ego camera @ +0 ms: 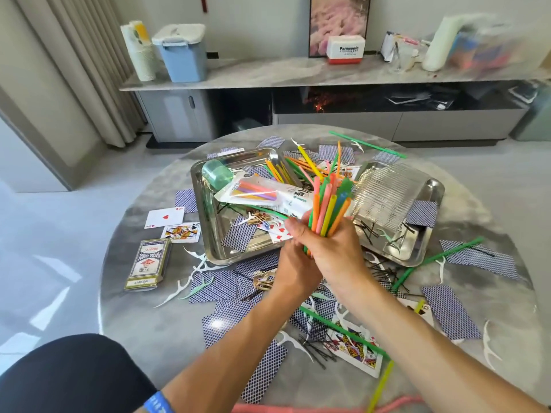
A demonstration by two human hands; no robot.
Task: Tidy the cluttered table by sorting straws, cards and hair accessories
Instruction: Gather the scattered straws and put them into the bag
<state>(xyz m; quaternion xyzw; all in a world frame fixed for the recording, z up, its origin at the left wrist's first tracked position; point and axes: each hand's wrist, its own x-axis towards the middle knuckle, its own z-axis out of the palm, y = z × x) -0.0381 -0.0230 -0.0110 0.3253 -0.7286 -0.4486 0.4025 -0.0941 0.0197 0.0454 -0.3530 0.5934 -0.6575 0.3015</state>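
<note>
**Straws gathered upright in both hands above the trays**

At the left edge of the round table [143,329] a card box [148,264] lies flat, with two face-up cards [173,223] beside it, apart from the heap, likely because the cards have not been sorted yet. Face-down cards [214,286] and white floss picks [190,277] are scattered nearer the middle.

The left tray [208,234] holds a mix: a green cup [217,173] on its side, a straw packet [262,192], a few cards and loose straws. It looks like a dumping place rather than a sorted bin.

In the centre the left hand [293,269] wraps around the lower end of a bundle of straws [328,204], and the right hand [334,248] curls around the same bundle just above it. Both grip firmly, probably so the ends can be squared and the straws kept from fanning out. The bundle stands almost upright, between the two trays and above the table.

The right tray [429,234] carries a stack of clear hair combs [384,195] and some black hairpins [369,231], which suggests it serves for hair accessories. More hairpins, cards and long green straws [432,260] lie on the table to the right, still to be picked up.
</note>
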